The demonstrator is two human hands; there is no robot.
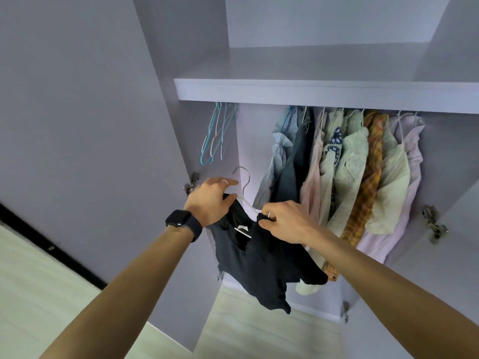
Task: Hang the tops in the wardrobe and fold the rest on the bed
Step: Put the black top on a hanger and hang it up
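Head view, looking down my arms: my left hand, with the watch at the wrist and a ring on one finger, pinches one shoulder of the black top, forefinger stretched out past it. My right hand is curled in on the other shoulder, nipping the cloth between thumb and fingertips. So both hands are closed on the top, neither one free.

Between them runs the hanger. Its thin arm shows bare from the neck towards my right hand, and its metal hook stands up and curls left. The top droops off it, crumpled and lopsided, the hem dangling low above the floor.

The job right now, as I read it, is seating the shoulders. I want the right one drawn fully over the end of that arm, then the neckline centred under the hook so nothing slides off. Only then should one hand move to the hook.

Beyond my hands is the wardrobe. Spare hangers hang at the left, hung clothes crowd the right, and there is a clear gap between them, straight above my hands. That gap is my target. The rail is hidden behind the shelf, so I'll have to feel the hook on. The risk is snagging the neighbouring clothes or letting a shoulder slip as I lift.
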